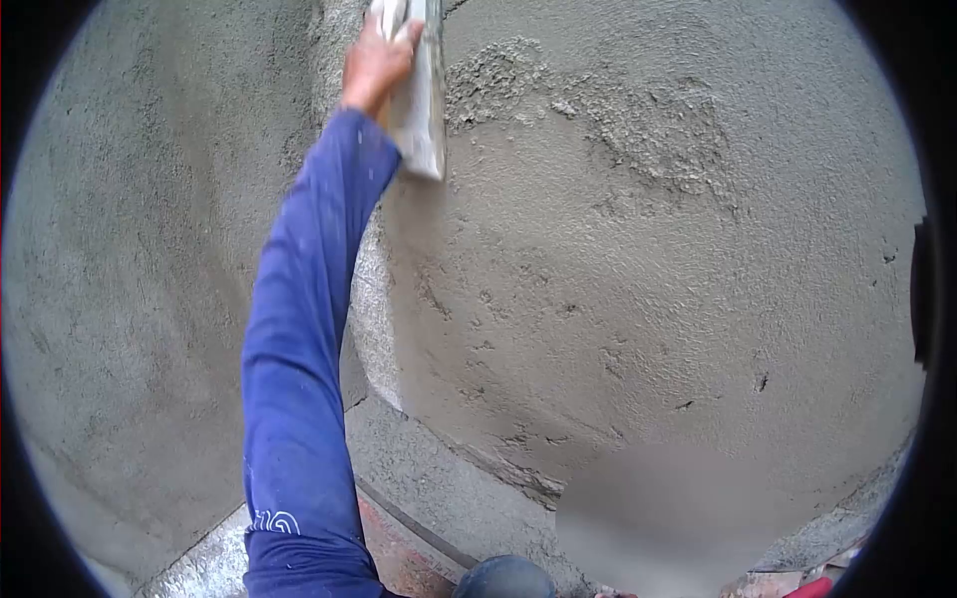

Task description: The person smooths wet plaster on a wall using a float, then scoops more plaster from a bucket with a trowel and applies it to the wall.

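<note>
My left hand [377, 68], at the end of a blue sleeve [299, 349], is reaching up the wall. Its fingers are closed round the handle of a long, pale plastering float [424, 130]. The float is held upright, its flat side against the wet grey plaster [558, 259] or very near it. Smoothed plaster spreads below and right of the tool, while a rough, lumpy patch [658, 130] lies to its right. My right hand is out of the picture.
Another grey wall [140, 279] meets this one in a corner at left. Along the foot of the plaster runs a concrete ledge [429, 468]. A rounded grey-blue shape [503, 578], perhaps a knee, and something red [812, 588] show at the bottom. One lower-right area is blurred.
</note>
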Demonstrator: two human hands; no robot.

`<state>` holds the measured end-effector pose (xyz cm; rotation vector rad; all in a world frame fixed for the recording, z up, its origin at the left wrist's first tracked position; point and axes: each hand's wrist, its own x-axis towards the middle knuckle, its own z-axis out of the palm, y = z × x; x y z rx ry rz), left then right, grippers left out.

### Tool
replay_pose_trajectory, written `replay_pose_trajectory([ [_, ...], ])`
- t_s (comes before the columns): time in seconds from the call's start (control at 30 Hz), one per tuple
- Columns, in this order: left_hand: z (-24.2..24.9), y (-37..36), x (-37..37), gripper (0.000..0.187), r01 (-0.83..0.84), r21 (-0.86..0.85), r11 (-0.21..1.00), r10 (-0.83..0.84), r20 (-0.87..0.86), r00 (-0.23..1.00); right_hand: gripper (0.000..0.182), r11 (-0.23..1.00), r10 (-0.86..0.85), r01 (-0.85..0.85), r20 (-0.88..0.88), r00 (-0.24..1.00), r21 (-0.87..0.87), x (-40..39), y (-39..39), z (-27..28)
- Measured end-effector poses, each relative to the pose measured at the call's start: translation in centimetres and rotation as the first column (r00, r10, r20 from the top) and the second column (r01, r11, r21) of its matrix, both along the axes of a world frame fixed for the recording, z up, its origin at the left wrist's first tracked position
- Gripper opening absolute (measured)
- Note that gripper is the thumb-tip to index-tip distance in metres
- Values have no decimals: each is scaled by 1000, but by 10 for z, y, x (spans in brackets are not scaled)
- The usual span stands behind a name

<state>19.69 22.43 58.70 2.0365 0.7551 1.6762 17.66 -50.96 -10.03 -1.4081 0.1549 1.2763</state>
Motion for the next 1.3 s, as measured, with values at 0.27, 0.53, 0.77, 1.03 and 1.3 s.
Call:
replay_pose_trajectory([
  [0.27,-253,-7,-11,66,61,72,995,-69,105,992,45,936,346,-308,281,895,-168,24,18,-4],
  [0.53,0,-12,4,66,63,96,993,-70,73,995,46,456,856,-490,517,13,-743,133,-98,-38],
  [0.77,-208,-69,11,63,81,388,918,-125,89,988,55,24,781,-376,252,-571,-926,158,-59,-79],
  [1.03,-148,38,-5,69,-17,69,997,14,43,999,48,600,762,-421,646,44,-680,102,-53,-56],
  [1.3,-205,-62,15,56,74,374,924,-104,61,993,40,585,743,-403,665,-82,-704,129,-106,-16],
])
